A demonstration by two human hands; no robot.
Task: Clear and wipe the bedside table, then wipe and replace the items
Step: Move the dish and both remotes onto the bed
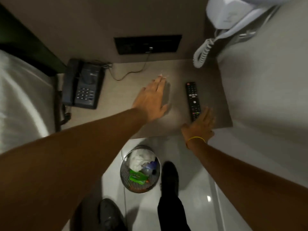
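Note:
A grey-brown bedside table (126, 90) fills the middle of the view. A dark corded telephone (83, 84) sits at its left end. A black TV remote (193, 100) lies lengthwise toward the right. My left hand (150, 100) hovers flat over the table's middle, fingers stretched out and empty. My right hand (200, 125) rests at the front right edge, fingers spread, its fingertips touching the near end of the remote without gripping it. A yellow band circles that wrist.
A metal mesh bin (124, 174) full of rubbish stands on the white floor below the table's front edge, next to my dark shoes (170, 175). A white wall hair dryer (233, 15) with a coiled cord hangs at the upper right. Bed linen (21, 100) lies to the left.

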